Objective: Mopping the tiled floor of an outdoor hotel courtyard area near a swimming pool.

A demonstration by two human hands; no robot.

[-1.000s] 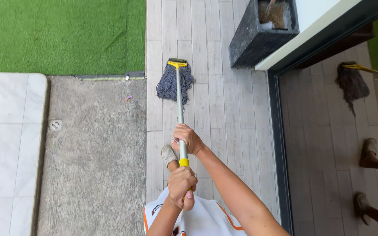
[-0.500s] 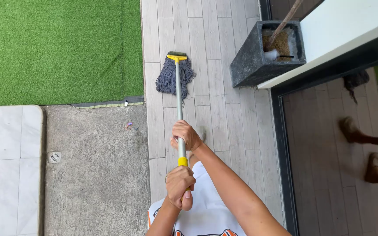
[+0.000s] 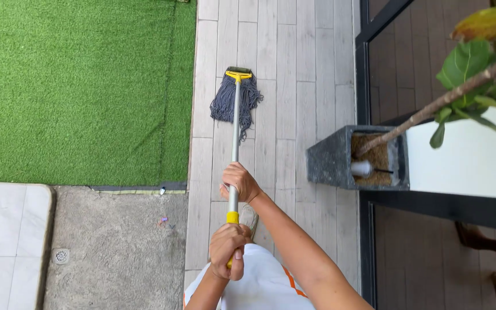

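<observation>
A mop with a silver handle (image 3: 235, 138) and a grey-blue string head (image 3: 235, 102) lies out ahead of me on the pale plank floor (image 3: 299, 69). A yellow clamp (image 3: 238, 74) joins head and handle. My right hand (image 3: 241, 181) grips the handle partway down. My left hand (image 3: 228, 249) is closed around the handle's near end, just below a yellow band (image 3: 232, 217). The mop head rests flat on the planks, close to the edge of the green turf (image 3: 76, 86). My white shirt with orange trim (image 3: 259, 287) and one shoe (image 3: 249, 216) show below the hands.
A dark square planter (image 3: 331, 158) with a leaning leafy stem (image 3: 466, 86) stands to the right of the planks, beside a black-framed glass door (image 3: 364, 241) that mirrors feet. At the lower left lie a rough concrete patch (image 3: 116, 252) with a drain (image 3: 60, 256) and a white slab (image 3: 4, 241).
The view has moved forward along the planks. The planter has slid from the upper right to the right middle, and its leaves have come into view. Both hands keep their grip on the mop.
</observation>
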